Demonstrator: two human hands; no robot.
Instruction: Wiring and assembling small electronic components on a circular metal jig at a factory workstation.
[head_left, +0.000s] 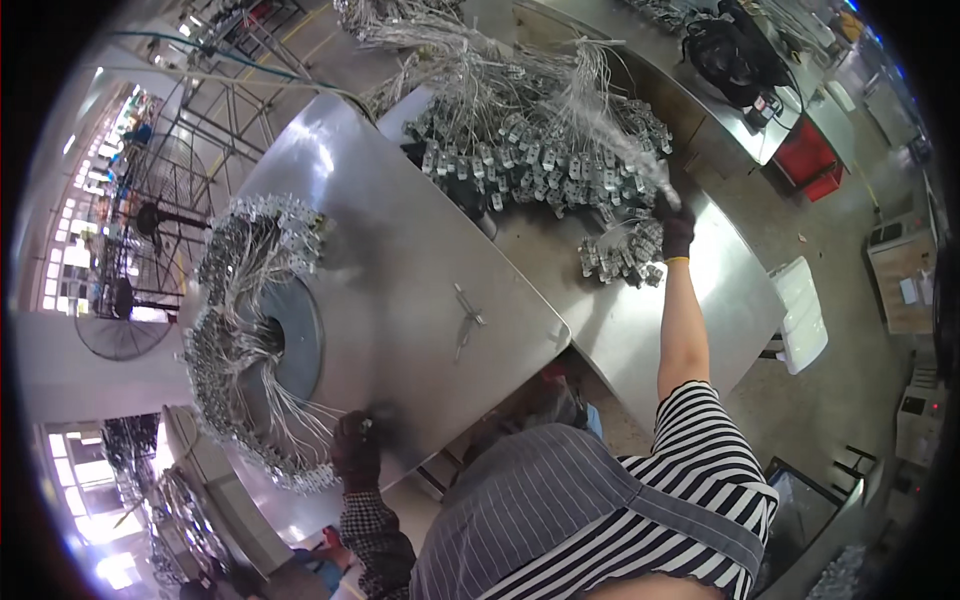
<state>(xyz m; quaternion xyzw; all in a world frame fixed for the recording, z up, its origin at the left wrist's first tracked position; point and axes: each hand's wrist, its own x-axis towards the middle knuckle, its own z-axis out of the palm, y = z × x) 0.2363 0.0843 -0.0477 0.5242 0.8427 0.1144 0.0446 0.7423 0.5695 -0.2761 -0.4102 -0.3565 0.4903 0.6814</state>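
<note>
My right hand (675, 228), in a dark glove, reaches far forward. Its fingers are closed on a bundle of pale wires (630, 150) that runs back over the big pile. A cluster of small silver metal pieces (622, 255) hangs or lies just left of that hand. My left hand (357, 455), also in a dark glove, is closed by the front edge of the left metal table. A tiny light spot shows at its fingertips; what it holds is unclear. Beside it lies a ring of wired silver pieces (215, 340), with wires drawn in to the hole of a round grey disc (305, 335).
A large heap of wires ending in silver pieces (540, 150) fills the back middle. A small metal clamp-like handle (468, 313) sits on the left tabletop (430, 260). A white stool (802, 315), a red bin (808, 160) and a standing fan (125, 300) stand around.
</note>
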